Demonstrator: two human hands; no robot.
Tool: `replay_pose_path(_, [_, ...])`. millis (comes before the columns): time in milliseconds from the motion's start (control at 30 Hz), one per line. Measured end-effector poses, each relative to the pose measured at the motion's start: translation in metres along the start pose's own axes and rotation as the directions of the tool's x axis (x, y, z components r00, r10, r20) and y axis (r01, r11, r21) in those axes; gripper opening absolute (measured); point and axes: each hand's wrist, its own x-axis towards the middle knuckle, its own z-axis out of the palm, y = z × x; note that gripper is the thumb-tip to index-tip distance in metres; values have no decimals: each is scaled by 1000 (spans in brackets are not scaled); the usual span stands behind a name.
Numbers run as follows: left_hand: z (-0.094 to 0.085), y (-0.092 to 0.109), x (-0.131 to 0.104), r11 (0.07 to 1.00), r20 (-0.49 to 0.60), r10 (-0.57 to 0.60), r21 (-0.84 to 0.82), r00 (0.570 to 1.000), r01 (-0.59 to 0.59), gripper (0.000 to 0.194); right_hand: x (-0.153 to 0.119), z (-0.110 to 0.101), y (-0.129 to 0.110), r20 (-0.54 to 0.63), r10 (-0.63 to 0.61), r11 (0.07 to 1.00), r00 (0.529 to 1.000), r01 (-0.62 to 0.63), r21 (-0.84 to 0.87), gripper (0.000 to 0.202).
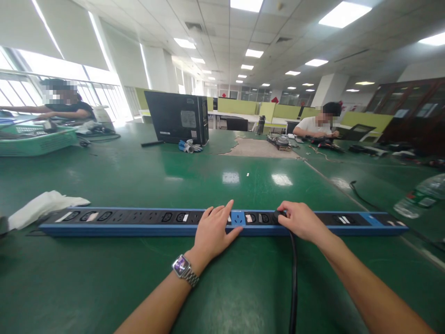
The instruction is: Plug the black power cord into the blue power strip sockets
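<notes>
A long power strip [149, 217], blue-edged with a black face and a row of sockets, lies across the green table. My left hand [214, 227], a watch [184, 268] on its wrist, rests on the strip's middle with fingers apart, just left of a blue socket [238, 218]. To the right of that, my right hand [301, 220] is closed around a black power plug [279, 215] at the strip's face. Its thick black cord [294, 283] hangs down toward me. Whether the plug sits fully in a socket is hidden by my fingers.
White cloth [48, 206] lies by the strip's left end. A clear plastic bottle [420, 197] is at the right. Farther back are a black computer case [177, 118], gloves [190, 146] and a green basket [38, 139]. Two people sit across the table, left and right.
</notes>
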Motion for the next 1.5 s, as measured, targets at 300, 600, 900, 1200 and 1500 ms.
replay_pose_path(300, [-12, 28, 2, 962, -187, 244, -78, 951, -263, 54, -23, 3, -85, -16, -141, 843, 990, 129, 522, 28])
replay_pose_path(600, [-66, -64, -21, 894, -324, -435, -270, 840, 359, 46, -17, 59, -31, -321, 26, 788, 947, 178, 589, 24])
replay_pose_path(900, [-50, -68, -28, 964, -206, -219, -198, 954, 179, 35, -37, 77, -56, -261, -279, 836, 924, 368, 408, 17])
replay_pose_path(1200, [-57, -79, -20, 932, -104, -331, -192, 938, 307, 41, -41, 87, -61, -100, -304, 853, 947, 317, 415, 15])
replay_pose_path(1500, [-56, -89, -22, 962, -21, -201, -194, 979, 193, 47, -34, 91, -58, 10, -226, 860, 974, 195, 471, 18])
